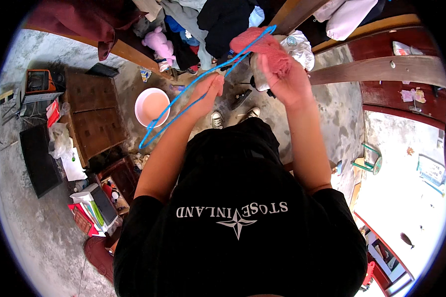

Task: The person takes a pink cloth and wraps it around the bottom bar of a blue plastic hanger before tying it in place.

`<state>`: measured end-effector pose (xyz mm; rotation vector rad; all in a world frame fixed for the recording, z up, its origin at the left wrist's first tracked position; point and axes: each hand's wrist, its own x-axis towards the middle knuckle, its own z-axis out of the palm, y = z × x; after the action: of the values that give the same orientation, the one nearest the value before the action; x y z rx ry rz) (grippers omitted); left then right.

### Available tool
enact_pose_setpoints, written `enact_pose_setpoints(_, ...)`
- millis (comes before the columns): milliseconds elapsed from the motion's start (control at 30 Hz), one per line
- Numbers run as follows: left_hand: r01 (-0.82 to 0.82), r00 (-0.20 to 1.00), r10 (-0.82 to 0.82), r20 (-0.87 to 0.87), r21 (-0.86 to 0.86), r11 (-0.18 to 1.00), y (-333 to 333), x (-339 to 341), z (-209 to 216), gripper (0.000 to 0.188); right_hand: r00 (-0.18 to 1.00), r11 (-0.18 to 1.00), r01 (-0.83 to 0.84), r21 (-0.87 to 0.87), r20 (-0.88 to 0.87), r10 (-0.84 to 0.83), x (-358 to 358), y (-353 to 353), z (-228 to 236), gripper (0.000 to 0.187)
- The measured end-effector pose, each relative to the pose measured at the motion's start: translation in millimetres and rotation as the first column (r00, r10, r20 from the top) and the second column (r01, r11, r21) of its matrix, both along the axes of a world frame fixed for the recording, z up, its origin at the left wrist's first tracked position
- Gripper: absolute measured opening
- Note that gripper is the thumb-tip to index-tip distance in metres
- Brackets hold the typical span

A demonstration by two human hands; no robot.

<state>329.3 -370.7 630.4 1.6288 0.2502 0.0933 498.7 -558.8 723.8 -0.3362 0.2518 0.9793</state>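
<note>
Bucket [138, 111] stands on the floor at left, near a blue hanger [185, 90], probably light and springy, best held by its wire. The left hand [208, 92] is closed around it. Rightward, the hanger's far end crosses red cloth [268, 48], likely soft, best pinched at an edge; whether the right hand [290, 85] grips it, I cannot tell.
</note>
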Motion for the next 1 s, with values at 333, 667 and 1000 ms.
enact_pose_setpoints(333,-0.175,0.983,0.174,0.060,0.009,0.985,-8.9,36.8,-70.9,0.032,0.909,0.912,-0.386,-0.140,0.107,0.402,-102.6,47.8,53.5,0.038)
enact_pose_setpoints(667,-0.237,0.971,0.201,-0.133,-0.383,0.893,-27.0,7.9,-48.5,0.030,0.942,0.936,-0.327,0.132,-0.037,0.334,-54.2,36.6,-21.1,0.043)
enact_pose_setpoints(1000,-0.008,0.997,0.003,-0.081,-0.059,0.998,-2.4,-26.3,-7.5,0.040,1.000,0.985,0.001,-0.175,0.018,0.002,28.6,12.5,-27.4,0.039)
